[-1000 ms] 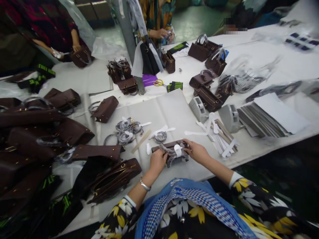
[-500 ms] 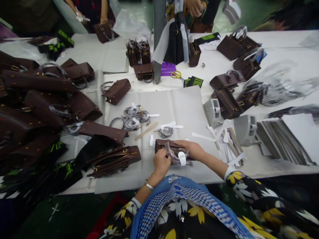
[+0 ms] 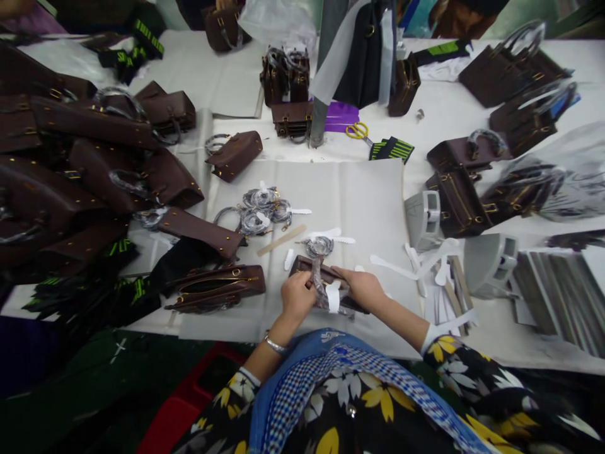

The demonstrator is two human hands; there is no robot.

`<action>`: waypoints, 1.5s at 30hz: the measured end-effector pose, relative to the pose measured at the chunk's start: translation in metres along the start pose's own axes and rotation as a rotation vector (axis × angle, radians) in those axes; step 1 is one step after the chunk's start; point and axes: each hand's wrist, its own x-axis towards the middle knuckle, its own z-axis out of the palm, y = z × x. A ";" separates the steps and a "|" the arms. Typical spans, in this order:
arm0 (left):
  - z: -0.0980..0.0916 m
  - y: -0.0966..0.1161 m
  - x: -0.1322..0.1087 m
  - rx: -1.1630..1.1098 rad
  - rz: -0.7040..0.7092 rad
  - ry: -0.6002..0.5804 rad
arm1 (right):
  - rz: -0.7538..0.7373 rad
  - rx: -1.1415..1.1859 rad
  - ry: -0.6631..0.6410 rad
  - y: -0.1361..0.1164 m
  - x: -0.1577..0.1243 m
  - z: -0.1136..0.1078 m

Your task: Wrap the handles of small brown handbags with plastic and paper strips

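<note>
A small dark brown bag (image 3: 304, 265) lies flat on grey paper (image 3: 359, 202) near the table's front edge. My left hand (image 3: 297, 296) grips its near left side with fingers curled. My right hand (image 3: 363, 287) rests closed over its right part. Between the hands a plastic-wrapped handle (image 3: 319, 282) arches over the bag, with a white tape strip (image 3: 333, 296) stuck on it. A coiled wrapped strap (image 3: 319, 246) lies just beyond the bag.
Several brown bags (image 3: 94, 176) are heaped at the left. More wrapped straps (image 3: 258, 211) and a wooden stick (image 3: 281, 240) lie on the paper. Two grey tape dispensers (image 3: 425, 217) and white tape strips (image 3: 439, 271) sit right. Yellow scissors (image 3: 357, 130) lie further back.
The view tilted down and nearer to the table. My hands stayed on the small bag, the left one shifting onto its near left side.
</note>
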 end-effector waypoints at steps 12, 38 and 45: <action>0.000 0.011 -0.014 -0.197 -0.188 -0.066 | 0.068 0.040 -0.017 -0.017 -0.005 0.000; -0.037 -0.006 -0.004 0.405 -0.125 -0.370 | 0.063 0.045 -0.088 -0.048 -0.030 0.025; -0.040 -0.014 0.014 0.012 -0.226 -0.637 | 0.098 0.108 -0.059 -0.054 -0.030 0.030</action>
